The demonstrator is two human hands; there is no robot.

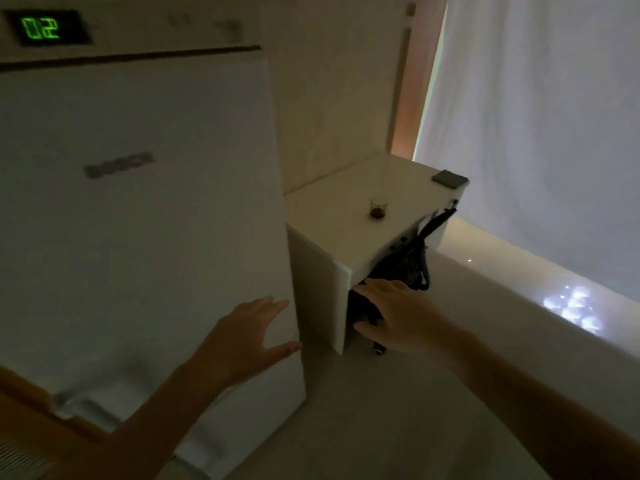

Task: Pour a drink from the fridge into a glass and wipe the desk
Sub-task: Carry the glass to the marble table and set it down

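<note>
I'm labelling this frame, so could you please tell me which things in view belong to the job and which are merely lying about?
Job: fridge, glass with dark drink, desk, grey cloth.
Lying about: black bag under the desk, curtain.

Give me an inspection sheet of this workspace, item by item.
Surface: white desk, dim light, no spill visible.
Job's things: glass upright on desk, dark drink at its bottom; fridge door shut, display reads 02; grey cloth at far desk corner.
Clutter: black bag under desk.
Grippers: left hand open, at the fridge door's edge; right hand open, empty.
Cables: black straps hang off the bag; no cables seen.
Surroundings: white curtain, pale floor.
</note>
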